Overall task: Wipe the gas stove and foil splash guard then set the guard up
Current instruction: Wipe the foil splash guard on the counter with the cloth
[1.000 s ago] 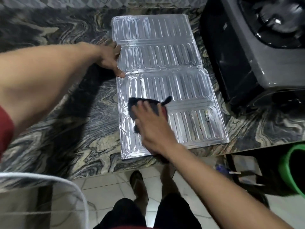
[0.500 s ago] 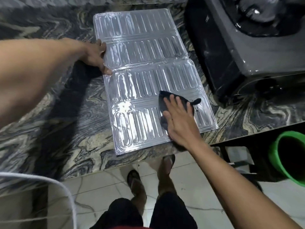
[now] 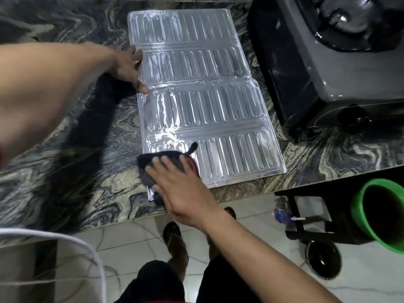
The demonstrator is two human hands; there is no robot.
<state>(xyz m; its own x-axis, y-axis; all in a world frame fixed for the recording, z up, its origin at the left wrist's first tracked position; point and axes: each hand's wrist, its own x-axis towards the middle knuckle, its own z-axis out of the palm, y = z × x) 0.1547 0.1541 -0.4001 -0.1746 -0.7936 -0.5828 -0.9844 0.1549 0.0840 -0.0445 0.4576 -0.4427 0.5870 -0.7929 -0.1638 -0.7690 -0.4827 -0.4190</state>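
Note:
The silver ribbed foil splash guard (image 3: 203, 101) lies flat and unfolded on the marbled stone counter (image 3: 65, 149). My left hand (image 3: 129, 68) presses on its left edge at the fold, fingers spread. My right hand (image 3: 181, 189) lies flat on a dark grey cloth (image 3: 153, 162) at the guard's near left corner, pressing it onto the foil. The gas stove (image 3: 341, 68), dark grey with a black burner, stands at the right, just beside the guard.
The counter's front edge runs just below the guard. A green bucket (image 3: 358, 217) and a black wheeled stand (image 3: 314, 235) are on the tiled floor at the right. A white wire fan guard (image 3: 65, 239) curves in at the lower left. My feet stand below the counter.
My right hand has slid the cloth from the guard's near right side back to its near left corner. My left hand has stayed on the guard's left edge.

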